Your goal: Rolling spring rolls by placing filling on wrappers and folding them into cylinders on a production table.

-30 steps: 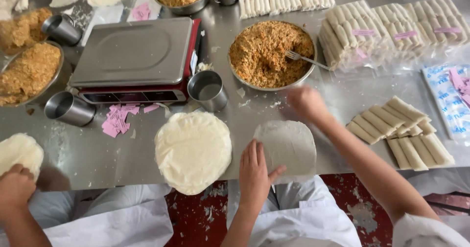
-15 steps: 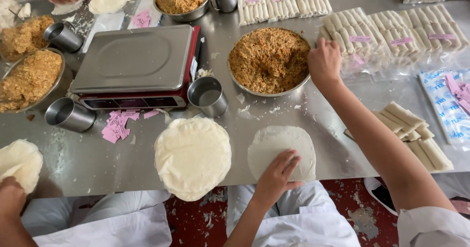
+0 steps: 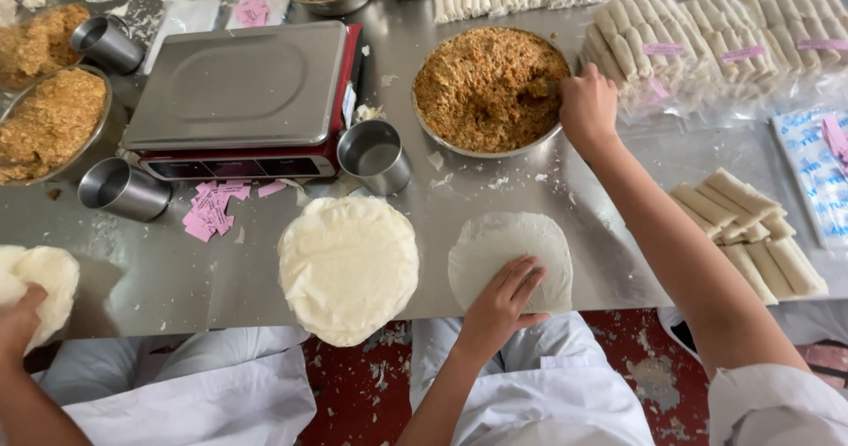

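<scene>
My left hand (image 3: 508,298) lies flat, fingers spread, on a thin round white wrapper (image 3: 503,252) near the steel table's front edge. My right hand (image 3: 587,106) reaches over the right rim of a round metal bowl (image 3: 459,146) of shredded brown filling (image 3: 486,84). Its fingers are curled around a fork, which is almost hidden under the hand. A thick stack of round wrappers (image 3: 349,265) sits left of the single wrapper.
A scale (image 3: 243,93) with a steel platform stands at the back left, with metal cups (image 3: 375,154) (image 3: 124,190) and pink paper slips (image 3: 212,207) near it. Rolled wraps (image 3: 751,225) lie right, bagged rolls (image 3: 707,40) behind. Another person's hand (image 3: 19,322) holds wrappers far left.
My right hand has moved from just above the single wrapper up to the filling bowl's right rim and covered the fork. My left hand slid onto the wrapper.
</scene>
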